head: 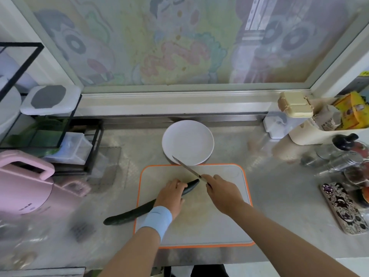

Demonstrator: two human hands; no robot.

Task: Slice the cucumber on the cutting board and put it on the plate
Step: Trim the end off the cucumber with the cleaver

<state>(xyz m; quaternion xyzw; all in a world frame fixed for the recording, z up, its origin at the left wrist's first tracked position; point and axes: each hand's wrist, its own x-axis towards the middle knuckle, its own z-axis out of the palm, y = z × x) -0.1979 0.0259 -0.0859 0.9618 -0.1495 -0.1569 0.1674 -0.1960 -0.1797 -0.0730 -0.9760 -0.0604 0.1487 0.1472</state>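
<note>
A long dark green cucumber lies slantwise across the orange-rimmed cutting board, its left end hanging off the board onto the steel counter. My left hand presses down on it near its right end, fingers curled over the top. My right hand grips the handle of a knife. The blade points up and left, its edge just past the cucumber's right tip and its point over the plate's near rim. The white plate stands empty behind the board.
A pink appliance sits at the left, with a black wire rack and clear containers behind it. Jars and shakers, a cream caddy and a patterned phone case crowd the right side.
</note>
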